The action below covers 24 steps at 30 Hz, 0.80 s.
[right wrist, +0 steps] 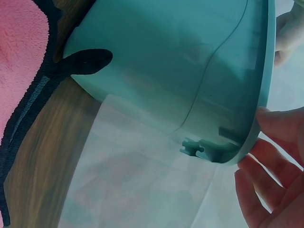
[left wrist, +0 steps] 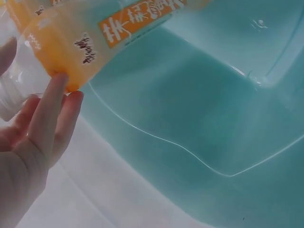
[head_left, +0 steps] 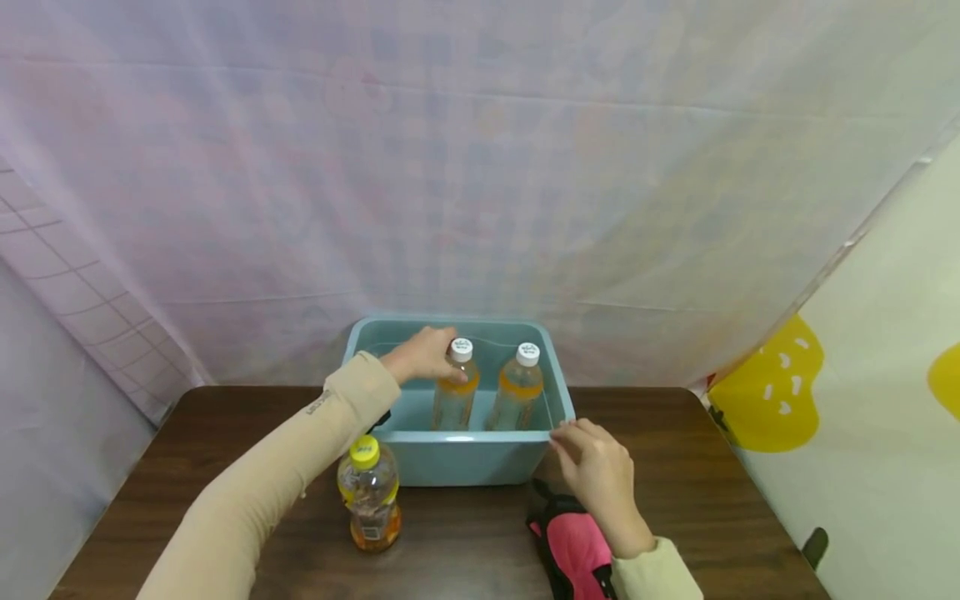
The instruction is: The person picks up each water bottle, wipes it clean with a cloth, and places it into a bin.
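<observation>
Pale checked sheeting hangs behind a dark wood-grain tabletop. Inside a light-blue plastic tub, a white-capped, orange-banded bottle is held near its neck by the left hand, thumb and fingers part-closed round it. Just right is a matching bottle. The right hand's fingers pinch the tub's near right corner. Outside, a yellow-capped bottle stands before the tub, opposite a pink, black-trimmed item.
</observation>
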### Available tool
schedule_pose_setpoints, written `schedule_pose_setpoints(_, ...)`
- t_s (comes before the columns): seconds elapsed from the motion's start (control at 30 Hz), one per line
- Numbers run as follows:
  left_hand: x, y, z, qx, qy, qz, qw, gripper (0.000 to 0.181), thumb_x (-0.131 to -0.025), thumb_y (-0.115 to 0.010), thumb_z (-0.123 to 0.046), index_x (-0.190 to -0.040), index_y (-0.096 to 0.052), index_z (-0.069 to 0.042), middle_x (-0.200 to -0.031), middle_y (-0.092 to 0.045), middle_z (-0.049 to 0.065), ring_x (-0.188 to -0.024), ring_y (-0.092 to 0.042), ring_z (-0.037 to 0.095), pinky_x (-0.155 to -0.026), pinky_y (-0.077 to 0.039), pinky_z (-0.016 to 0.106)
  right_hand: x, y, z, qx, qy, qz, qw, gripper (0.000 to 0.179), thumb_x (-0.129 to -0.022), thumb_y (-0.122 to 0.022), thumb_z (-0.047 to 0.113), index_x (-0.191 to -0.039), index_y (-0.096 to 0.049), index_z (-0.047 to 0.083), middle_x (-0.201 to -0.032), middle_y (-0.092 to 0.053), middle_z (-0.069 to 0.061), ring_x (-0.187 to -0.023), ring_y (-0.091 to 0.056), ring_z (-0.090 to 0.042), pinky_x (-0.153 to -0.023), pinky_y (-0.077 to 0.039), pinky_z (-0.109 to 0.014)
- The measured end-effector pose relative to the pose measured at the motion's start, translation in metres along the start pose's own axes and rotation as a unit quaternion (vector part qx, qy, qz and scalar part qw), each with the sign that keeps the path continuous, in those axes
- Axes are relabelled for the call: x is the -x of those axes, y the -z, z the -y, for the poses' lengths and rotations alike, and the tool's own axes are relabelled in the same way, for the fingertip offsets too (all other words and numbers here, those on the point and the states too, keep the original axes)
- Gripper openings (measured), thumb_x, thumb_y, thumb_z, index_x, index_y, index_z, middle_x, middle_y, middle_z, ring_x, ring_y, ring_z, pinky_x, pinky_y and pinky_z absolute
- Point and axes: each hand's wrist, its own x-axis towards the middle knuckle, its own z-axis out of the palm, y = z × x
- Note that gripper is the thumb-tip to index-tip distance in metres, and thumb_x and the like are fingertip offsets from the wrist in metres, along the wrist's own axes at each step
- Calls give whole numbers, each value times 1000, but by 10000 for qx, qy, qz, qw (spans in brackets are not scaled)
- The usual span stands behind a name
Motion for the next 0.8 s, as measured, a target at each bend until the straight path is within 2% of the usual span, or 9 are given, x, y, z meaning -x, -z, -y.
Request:
schedule_pose_setpoints(0.33,3,6,1,47,142,142,9998,47,-74,-75,-21,-110,-51,-2,-99,-59,9,-88,-58,21,-75,-48,32,-2,-3,0,-44,10,35,10000,17,-61,-81,7,-75,-71,10,-73,-64,-1,-65,-62,-19,-48,-47,-34)
schedule_pose_setpoints(0.47,6,12,3,92,214,250,9994,52,-76,-73,-24,-116,-49,-2,-107,-58,11,-95,-57,23,-79,-47,35,-3,-3,1,-90,-19,68,9999,17,-61,-81,6,-75,-71,9,-74,-64,-1,-65,-62,-19,-48,-47,-34)
schedule_pose_setpoints(0.57,13,26,1,22,232,268,9994,55,-79,-69,-27,-122,-46,-1,-118,-54,14,-107,-53,27,-86,-44,37,-4,-4,1,-119,-25,91,9999,17,-61,-81,6,-75,-71,9,-74,-64,-2,-65,-62,-19,-48,-47,-34)
schedule_pose_setpoints(0.63,21,40,-2,-25,132,137,9998,56,-81,-67,-28,-124,-46,1,-123,-51,17,-111,-50,30,-89,-42,40,-4,-5,1,-120,-9,98,9999,17,-62,-81,6,-75,-71,9,-74,-64,-2,-65,-62,-20,-48,-47,-34)
schedule_pose_setpoints(0.73,37,62,-11,88,36,-192,9998,54,-83,-64,-28,-126,-45,0,-127,-49,17,-113,-50,32,-91,-42,40,-5,-6,-1,-109,16,102,9999,17,-62,-81,6,-75,-71,9,-74,-64,-1,-65,-62,-19,-48,-47,-34)
schedule_pose_setpoints(0.8,53,74,-17,91,-118,-550,9984,52,-83,-64,-28,-124,-46,-2,-125,-50,16,-110,-52,32,-89,-44,40,-5,-6,-2,-94,34,104,9999,17,-62,-80,6,-76,-71,9,-74,-64,-1,-65,-62,-19,-48,-46,-35)
